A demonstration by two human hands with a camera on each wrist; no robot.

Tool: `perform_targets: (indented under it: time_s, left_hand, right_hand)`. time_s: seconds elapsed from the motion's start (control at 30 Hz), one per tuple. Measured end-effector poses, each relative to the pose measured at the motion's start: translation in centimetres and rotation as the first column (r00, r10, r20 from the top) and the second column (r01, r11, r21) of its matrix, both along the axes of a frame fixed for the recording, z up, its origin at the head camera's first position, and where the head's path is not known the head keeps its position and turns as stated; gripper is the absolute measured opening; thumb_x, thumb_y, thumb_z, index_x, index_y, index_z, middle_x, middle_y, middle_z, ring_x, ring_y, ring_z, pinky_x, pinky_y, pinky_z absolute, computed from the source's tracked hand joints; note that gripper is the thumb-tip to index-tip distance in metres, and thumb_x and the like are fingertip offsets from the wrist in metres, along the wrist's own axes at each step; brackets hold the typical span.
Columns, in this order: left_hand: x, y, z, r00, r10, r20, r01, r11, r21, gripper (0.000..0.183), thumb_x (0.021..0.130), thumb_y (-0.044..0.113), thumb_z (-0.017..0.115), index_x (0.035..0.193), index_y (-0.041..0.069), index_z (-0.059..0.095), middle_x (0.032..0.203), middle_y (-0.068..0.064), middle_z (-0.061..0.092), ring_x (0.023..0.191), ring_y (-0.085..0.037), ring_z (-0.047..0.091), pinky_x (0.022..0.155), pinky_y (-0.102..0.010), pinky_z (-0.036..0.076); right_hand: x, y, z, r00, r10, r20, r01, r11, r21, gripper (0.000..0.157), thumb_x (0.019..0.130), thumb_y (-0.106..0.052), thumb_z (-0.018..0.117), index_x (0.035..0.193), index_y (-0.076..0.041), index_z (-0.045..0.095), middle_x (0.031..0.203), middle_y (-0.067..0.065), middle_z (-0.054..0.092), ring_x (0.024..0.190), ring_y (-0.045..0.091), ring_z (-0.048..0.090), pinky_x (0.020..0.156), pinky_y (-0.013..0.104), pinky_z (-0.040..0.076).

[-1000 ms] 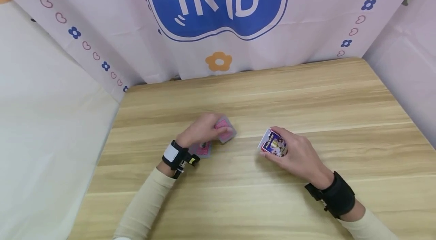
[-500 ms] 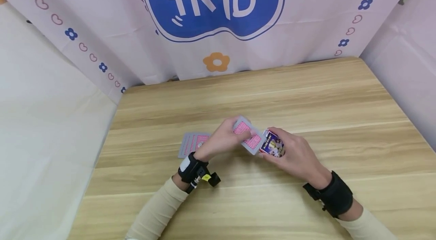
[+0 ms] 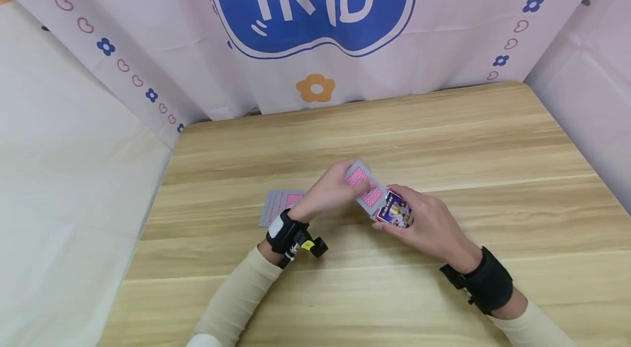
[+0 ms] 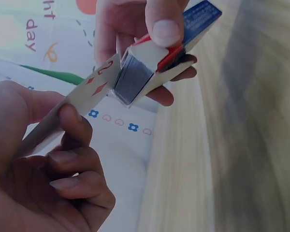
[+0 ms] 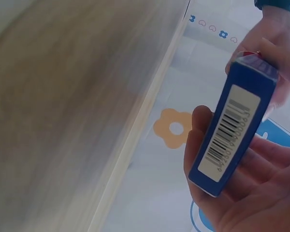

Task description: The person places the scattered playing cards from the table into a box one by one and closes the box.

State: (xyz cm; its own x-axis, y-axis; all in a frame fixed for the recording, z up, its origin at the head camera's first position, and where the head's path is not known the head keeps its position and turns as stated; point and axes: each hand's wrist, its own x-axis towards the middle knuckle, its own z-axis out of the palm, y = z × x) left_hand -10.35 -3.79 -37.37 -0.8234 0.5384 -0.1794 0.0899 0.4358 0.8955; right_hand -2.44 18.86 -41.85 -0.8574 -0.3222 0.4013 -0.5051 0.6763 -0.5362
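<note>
My left hand (image 3: pixel 330 194) pinches a pink-backed playing card (image 3: pixel 373 200) between thumb and fingers. The left wrist view shows its face, a red two of diamonds, with its far edge right at the mouth of the card box (image 4: pixel 200 21). A thick stack of cards (image 4: pixel 133 79) fills that mouth, and the white flap is up. My right hand (image 3: pixel 434 224) grips the blue and red box, tilted, above the table. In the right wrist view the box's barcode side (image 5: pixel 230 130) faces the camera. Left of my left hand, several playing cards (image 3: pixel 276 207) lie fanned face down, partly hidden by the wrist.
The wooden table (image 3: pixel 394 298) stretches out on all sides of both hands. Behind it hangs a pale printed cloth (image 3: pixel 172 24) with a blue emblem. White fabric walls (image 3: pixel 64 188) stand at left and right.
My left hand has moved right with the card, away from the fanned cards and up to the box mouth. My right hand and the box stay nearly in place.
</note>
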Motion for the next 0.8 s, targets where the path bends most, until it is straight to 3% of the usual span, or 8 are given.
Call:
perform_targets:
  time_s: [0.13,0.27,0.43,0.63,0.8]
  left_hand:
    - [-0.1,0.5,0.2,0.999,-0.004,-0.048,0.005,1.000,0.019,0.013,0.102,0.024,0.068,0.110,0.014,0.064,0.097,-0.004,0.071,0.085,-0.016,0.070,0.076,-0.038,0.060]
    - [0.1,1.0,0.1,0.994,0.002,-0.113,0.003,0.999,0.040,0.015,0.102,0.024,0.069,0.111,0.013,0.064,0.093,-0.006,0.070,0.078,-0.016,0.067,0.067,-0.031,0.058]
    - [1.0,1.8,-0.8,0.987,0.004,-0.158,0.001,1.000,0.030,0.016,0.103,0.026,0.068,0.110,0.013,0.064,0.087,-0.004,0.069,0.073,-0.012,0.062,0.062,-0.025,0.053]
    - [2.2,2.8,-1.5,0.987,-0.067,-0.148,0.062,0.997,-0.037,0.027,0.110,0.040,0.053,0.117,0.015,0.059,0.090,0.001,0.066,0.072,-0.007,0.058,0.059,-0.022,0.048]
    - [2.2,2.0,-0.5,0.997,-0.006,-0.071,0.007,1.000,0.022,0.034,0.115,0.038,0.039,0.107,0.014,0.062,0.084,0.001,0.056,0.071,-0.011,0.049,0.062,-0.024,0.041]
  right_hand:
    - [0.0,0.1,-0.2,1.000,0.002,-0.002,-0.002,1.000,-0.020,0.076,0.075,-0.037,0.096,0.133,0.000,0.063,0.101,0.012,0.077,0.075,0.010,0.066,0.060,0.021,0.052]
    - [-0.1,0.2,-0.3,1.000,-0.013,-0.020,0.012,0.999,-0.040,0.076,0.074,-0.035,0.096,0.132,0.000,0.062,0.097,0.011,0.076,0.072,0.010,0.065,0.058,0.020,0.051]
    - [-0.1,0.2,-0.3,0.999,-0.027,-0.035,0.025,0.998,-0.050,0.077,0.072,-0.035,0.097,0.132,0.000,0.062,0.096,0.012,0.077,0.071,0.010,0.065,0.058,0.021,0.051]
    - [-0.2,0.3,-0.3,0.999,-0.022,-0.050,0.020,0.999,-0.041,0.073,0.075,-0.030,0.096,0.131,0.003,0.063,0.101,0.017,0.077,0.074,0.014,0.069,0.060,0.023,0.053]
    - [-0.3,0.5,-0.1,0.998,-0.056,-0.035,0.054,0.997,-0.055,0.070,0.077,-0.026,0.094,0.131,0.004,0.062,0.105,0.017,0.077,0.075,0.016,0.069,0.060,0.024,0.054]
